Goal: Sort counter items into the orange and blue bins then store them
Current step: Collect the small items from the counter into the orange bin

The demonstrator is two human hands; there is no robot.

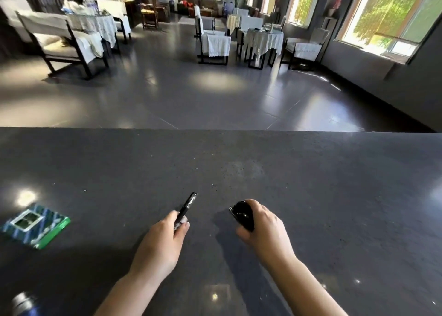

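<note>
I see both hands over the dark desk (pixel 311 172). My left hand (pixel 160 241) pinches a black pen (pixel 187 208) between thumb and fingers, its far end pointing away and up to the right. My right hand (pixel 260 224) is curled around a glossy black rounded object (pixel 242 214); I cannot tell what it is. A green and blue patterned packet (pixel 35 226) lies flat on the desk, well to the left. A blurred dark bottle top (pixel 22 302) shows at the lower left corner.

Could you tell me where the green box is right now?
The green box lies flat on the dark counter at the far left, well left of the left hand.
</note>
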